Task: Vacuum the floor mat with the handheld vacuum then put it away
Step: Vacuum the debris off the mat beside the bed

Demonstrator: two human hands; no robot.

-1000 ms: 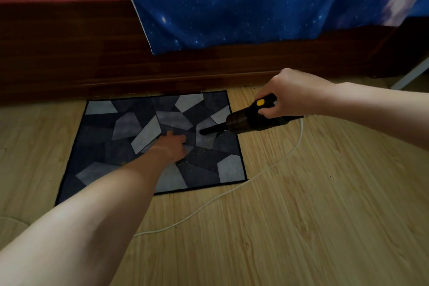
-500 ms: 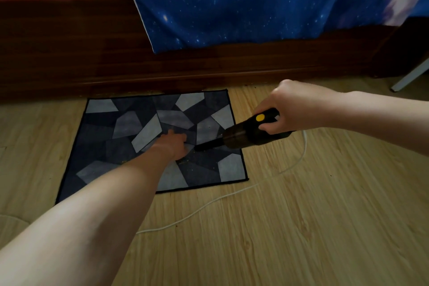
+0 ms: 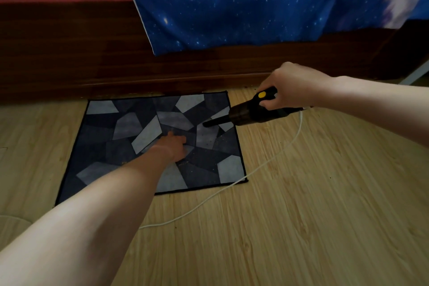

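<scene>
floor mat point(image 3: 104, 151) lies flat on the wood floor point(image 3: 301, 216), far edge close to the dark bed frame point(image 3: 69, 53); same spot as 1 s ago

left hand point(image 3: 175, 146) palm-down near the mat's centre, fingers laid out flat, gripping nothing, pressing the mat in place; unmoved across all 3 frames

nozzle point(image 3: 212, 122): 0.5 s ago its tip sat just beside the left fingertips; now drawn back up and to the right, over a grey patch near the mat's right edge, apart from that hand. reads as 1 stroke finished and the next lining up, so vacuuming is mid-way and putting away not begun. a few pale specks point(image 3: 206, 139) show below the tip; that patch likely needs another pass

handheld vacuum point(image 3: 250, 114) tilted nozzle-down, body over the mat's right edge

right hand point(image 3: 292, 87) wrapped round the handle, thumb near the yellow button point(image 3: 262, 94); pressed or not, cannot tell

white cord point(image 3: 267, 162) trails from the rear across the floor, over the mat's near right corner

hidden: whether the tip touches the mat; handle under the fingers; the cord's end, which runs behind the left forearm; light dim throughout
</scene>
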